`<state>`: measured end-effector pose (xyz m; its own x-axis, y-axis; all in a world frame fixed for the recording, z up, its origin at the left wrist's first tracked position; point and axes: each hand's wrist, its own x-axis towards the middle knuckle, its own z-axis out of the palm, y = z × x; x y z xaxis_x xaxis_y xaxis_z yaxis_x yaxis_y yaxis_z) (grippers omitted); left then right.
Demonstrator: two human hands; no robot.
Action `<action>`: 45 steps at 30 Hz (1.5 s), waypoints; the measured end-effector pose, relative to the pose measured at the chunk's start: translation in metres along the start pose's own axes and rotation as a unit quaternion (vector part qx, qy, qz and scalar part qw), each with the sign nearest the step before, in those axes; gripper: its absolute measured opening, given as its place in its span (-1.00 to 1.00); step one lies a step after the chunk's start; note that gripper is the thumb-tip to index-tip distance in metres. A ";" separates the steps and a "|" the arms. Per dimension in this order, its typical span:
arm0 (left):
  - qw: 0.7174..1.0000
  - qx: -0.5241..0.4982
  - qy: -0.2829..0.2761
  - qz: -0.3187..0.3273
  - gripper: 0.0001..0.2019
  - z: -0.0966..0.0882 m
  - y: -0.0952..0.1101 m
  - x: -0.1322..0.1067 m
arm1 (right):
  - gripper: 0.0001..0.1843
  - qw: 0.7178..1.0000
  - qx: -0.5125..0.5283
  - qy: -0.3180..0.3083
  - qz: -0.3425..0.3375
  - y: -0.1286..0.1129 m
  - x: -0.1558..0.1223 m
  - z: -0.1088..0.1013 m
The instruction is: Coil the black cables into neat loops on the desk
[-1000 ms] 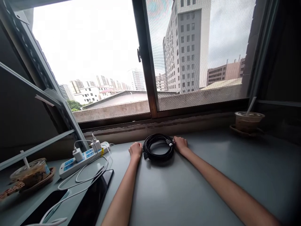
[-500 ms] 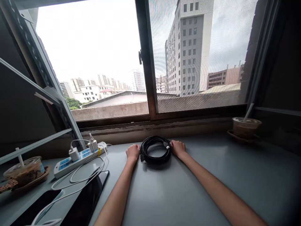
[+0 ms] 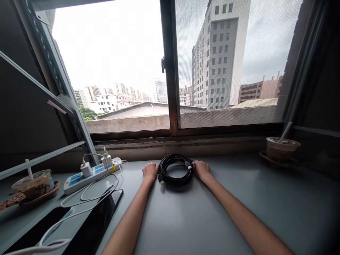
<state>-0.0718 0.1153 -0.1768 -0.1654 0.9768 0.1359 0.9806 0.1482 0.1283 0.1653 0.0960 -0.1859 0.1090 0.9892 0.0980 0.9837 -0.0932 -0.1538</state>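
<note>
A coil of black cable [image 3: 175,170] lies on the grey table [image 3: 202,219] near the window sill. My left hand [image 3: 150,171] rests at the coil's left side with its fingers curled against the cable. My right hand [image 3: 201,169] sits at the coil's right side, fingers curled by the cable's plug end. Both arms reach straight forward over the table. Whether the fingers grip the coil or only press against it is unclear.
A white power strip [image 3: 91,171] with chargers and white leads lies at the left, beside a dark tablet [image 3: 99,221] and a phone [image 3: 39,235]. Iced drinks stand at far left [image 3: 33,184] and far right [image 3: 281,148]. A metal shelf frame [image 3: 66,106] leans at left.
The view has shifted slightly; my hands and the coil have stayed where they were on the table.
</note>
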 end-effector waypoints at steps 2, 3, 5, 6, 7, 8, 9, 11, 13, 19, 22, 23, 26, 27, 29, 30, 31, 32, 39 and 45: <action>1.000 0.008 -0.006 -0.002 -0.73 -0.001 0.002 -0.001 | -0.71 1.000 -0.006 -0.002 0.005 -0.001 0.001 0.001; 1.000 0.011 -0.009 -0.002 -0.73 -0.001 0.003 -0.001 | -0.71 1.000 -0.009 -0.003 0.007 -0.001 0.002 0.001; 1.000 0.018 -0.016 0.004 -0.73 -0.003 0.004 -0.002 | -0.70 1.000 -0.014 -0.003 0.004 0.000 0.003 0.001; 1.000 0.020 -0.019 0.009 -0.73 -0.003 0.004 -0.003 | -0.70 1.000 -0.015 -0.002 -0.001 0.001 0.004 0.001; 0.999 0.021 -0.022 0.014 -0.73 -0.004 0.004 -0.003 | -0.70 1.000 -0.016 -0.002 -0.008 0.003 0.004 0.001; 0.999 0.021 -0.024 0.020 -0.72 -0.005 0.004 -0.004 | -0.70 1.000 -0.017 -0.003 -0.017 0.004 0.005 0.001; 0.999 0.020 -0.025 0.025 -0.72 -0.005 0.003 -0.005 | -0.70 1.000 -0.017 -0.003 -0.026 0.006 0.005 0.000; 0.999 0.015 -0.022 0.033 -0.71 -0.005 0.001 -0.006 | -0.70 0.999 -0.018 -0.003 -0.037 0.009 0.004 0.000; 0.999 0.008 -0.014 0.036 -0.70 -0.004 -0.001 -0.007 | -0.69 0.999 -0.018 -0.003 -0.040 0.012 0.003 0.001; 0.999 -0.006 0.008 0.032 -0.65 0.001 -0.003 -0.007 | -0.69 0.999 -0.012 -0.003 -0.035 0.013 0.003 0.004; 1.000 -0.006 0.014 0.027 -0.63 0.002 -0.002 -0.006 | -0.69 0.999 -0.006 -0.003 -0.033 0.013 0.003 0.004; 1.000 -0.006 0.015 0.026 -0.63 0.002 -0.002 -0.005 | -0.69 0.999 -0.004 -0.003 -0.033 0.013 0.003 0.004; 1.000 -0.007 0.016 0.025 -0.61 0.001 -0.001 -0.006 | -0.69 0.999 0.002 -0.007 -0.032 0.013 0.002 0.003; 1.000 -0.008 0.016 0.024 -0.59 0.001 -0.001 -0.006 | -0.69 0.999 0.003 -0.008 -0.031 0.013 0.002 0.003; 1.000 -0.008 0.016 0.024 -0.56 0.001 -0.001 -0.006 | -0.68 1.000 0.004 -0.009 -0.030 0.013 0.002 0.003; 1.000 -0.008 0.016 0.024 -0.54 0.000 -0.001 -0.006 | -0.68 1.000 0.003 -0.009 -0.029 0.013 0.002 0.003; 1.000 -0.007 0.017 0.024 -0.52 0.000 -0.001 -0.006 | -0.68 1.000 0.003 -0.009 -0.029 0.013 0.002 0.002; 1.000 -0.007 0.018 0.024 -0.51 0.000 0.000 -0.005 | -0.68 1.000 0.002 -0.008 -0.029 0.013 0.003 0.002; 0.999 0.002 0.022 0.029 -0.52 -0.001 0.000 -0.004 | -0.70 1.000 0.004 -0.003 -0.029 0.013 0.003 0.001; 0.999 0.007 0.021 0.030 -0.55 -0.002 0.001 -0.004 | -0.70 1.000 0.007 -0.003 -0.026 0.013 0.002 -0.001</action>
<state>-0.0707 0.1115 -0.1748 -0.1107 0.9769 0.1830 0.9902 0.0926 0.1050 0.1785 0.0970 -0.1871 0.0561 0.9934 0.1004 0.9859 -0.0392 -0.1628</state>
